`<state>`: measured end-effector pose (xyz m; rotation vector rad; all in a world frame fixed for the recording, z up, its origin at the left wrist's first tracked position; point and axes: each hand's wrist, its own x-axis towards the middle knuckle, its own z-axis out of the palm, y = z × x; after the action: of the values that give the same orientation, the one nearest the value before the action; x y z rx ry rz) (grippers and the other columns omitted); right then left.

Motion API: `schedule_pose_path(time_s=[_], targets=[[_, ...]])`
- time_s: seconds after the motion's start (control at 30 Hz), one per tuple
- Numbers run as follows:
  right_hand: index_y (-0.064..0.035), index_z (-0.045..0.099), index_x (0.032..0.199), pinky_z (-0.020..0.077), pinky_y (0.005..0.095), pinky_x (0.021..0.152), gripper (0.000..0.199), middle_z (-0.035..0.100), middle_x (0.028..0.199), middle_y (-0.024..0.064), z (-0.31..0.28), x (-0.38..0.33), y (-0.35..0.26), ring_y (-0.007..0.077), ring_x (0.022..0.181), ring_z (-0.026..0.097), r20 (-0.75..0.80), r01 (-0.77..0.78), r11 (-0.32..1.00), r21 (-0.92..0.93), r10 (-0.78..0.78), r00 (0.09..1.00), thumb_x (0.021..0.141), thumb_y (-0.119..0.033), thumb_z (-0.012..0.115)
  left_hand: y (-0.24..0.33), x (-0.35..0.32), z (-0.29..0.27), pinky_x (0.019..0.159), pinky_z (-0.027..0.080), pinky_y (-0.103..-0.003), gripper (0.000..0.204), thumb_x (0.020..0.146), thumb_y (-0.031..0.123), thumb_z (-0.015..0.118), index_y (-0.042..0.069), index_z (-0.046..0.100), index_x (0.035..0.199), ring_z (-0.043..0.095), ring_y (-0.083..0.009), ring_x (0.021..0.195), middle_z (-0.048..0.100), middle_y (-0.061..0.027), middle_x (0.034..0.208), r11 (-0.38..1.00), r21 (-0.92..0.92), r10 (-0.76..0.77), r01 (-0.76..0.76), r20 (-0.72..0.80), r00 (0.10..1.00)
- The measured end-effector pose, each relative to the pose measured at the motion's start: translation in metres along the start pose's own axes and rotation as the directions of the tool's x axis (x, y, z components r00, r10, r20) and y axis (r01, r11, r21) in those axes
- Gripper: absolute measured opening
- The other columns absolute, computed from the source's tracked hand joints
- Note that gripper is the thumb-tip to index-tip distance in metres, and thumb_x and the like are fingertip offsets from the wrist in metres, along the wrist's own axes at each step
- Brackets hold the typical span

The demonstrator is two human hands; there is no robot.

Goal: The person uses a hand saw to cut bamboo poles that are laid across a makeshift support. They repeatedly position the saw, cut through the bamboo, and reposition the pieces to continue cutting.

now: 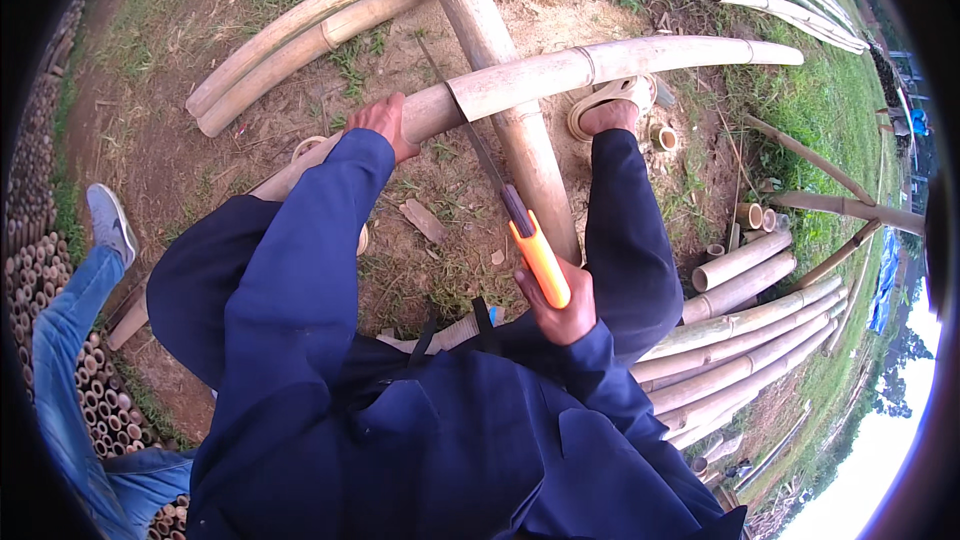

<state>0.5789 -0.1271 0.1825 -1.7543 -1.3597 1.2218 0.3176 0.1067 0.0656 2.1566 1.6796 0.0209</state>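
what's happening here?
A person is sawing bamboo. The right hand grips an orange-handled saw, its blade set across a pale bamboo pole. The left hand holds that pole just left of the blade. The pole lies over a second, crosswise pole; how deep the cut goes is unclear. More poles lie to the right, and someone in jeans is at the left edge.

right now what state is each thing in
left hand: curled over the crosswise bamboo pole
right hand: gripping the hand saw
hand saw: partway into that pole
crosswise bamboo pole: partly cut
supporting bamboo pole: lying beneath it
right-side bamboo poles: lying side by side
gray sneaker: worn
right sandal: worn
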Motion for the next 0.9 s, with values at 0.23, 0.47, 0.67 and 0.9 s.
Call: schedule_pose_path(time_s=[0.23,0.47,0.67,0.9], targets=[[0.0033,0.068,0.098,0.0495,0.039,0.061,0.015,0.062,0.07,0.0196,-0.001,-0.006,0.001,0.0314,0.057,0.058,-0.013,0.017,1.0,-0.009,-0.017,1.0,0.09,-0.009,0.073,0.004,0.011,-0.008,0.096,0.054,-0.048,0.075,0.063,0.037,0.088,0.006,0.057,0.124,0.069,-0.0421,0.107,0.071,-0.0217,0.114,0.999,0.049,-0.027,0.023,0.073,0.997],[0.0034,0.07,0.109,0.0536,0.0376,0.069,0.021,0.07,0.081,0.0204,-0.019,-0.032,-0.012,0.0309,0.07,0.069,0.048,0.02,1.0,-0.024,-0.019,0.999,0.091,-0.007,0.071,-0.004,0.007,-0.009,0.097,0.054,-0.049,0.078,0.064,0.037,0.089,0.003,0.055,0.126,0.07,-0.0405,0.106,0.071,-0.0214,0.113,0.999,0.024,-0.028,0.026,0.095,0.995],[0.0023,0.068,0.092,0.0476,0.0389,0.059,0.011,0.057,0.064,0.0144,-0.002,-0.007,0.009,0.0253,0.056,0.054,-0.02,-0.02,0.998,0.065,0.021,1.0,0.091,-0.008,0.071,0.004,0.011,-0.011,0.095,0.055,-0.049,0.074,0.062,0.034,0.089,0.005,0.057,0.122,0.069,-0.0407,0.108,0.071,-0.0214,0.115,0.999,0.037,-0.043,0.039,0.103,0.994],[0.0021,0.069,0.095,0.0514,0.0409,0.062,0.013,0.065,0.071,0.0194,0.007,0.004,-0.002,0.0322,0.06,0.064,0.008,-0.003,1.0,0.01,0.003,1.0,0.089,-0.009,0.073,0.001,0.011,-0.02,0.096,0.054,-0.049,0.074,0.062,0.034,0.089,0.005,0.057,0.122,0.068,-0.0418,0.108,0.07,-0.0219,0.118,0.999,0.029,-0.036,0.034,0.073,0.997]])
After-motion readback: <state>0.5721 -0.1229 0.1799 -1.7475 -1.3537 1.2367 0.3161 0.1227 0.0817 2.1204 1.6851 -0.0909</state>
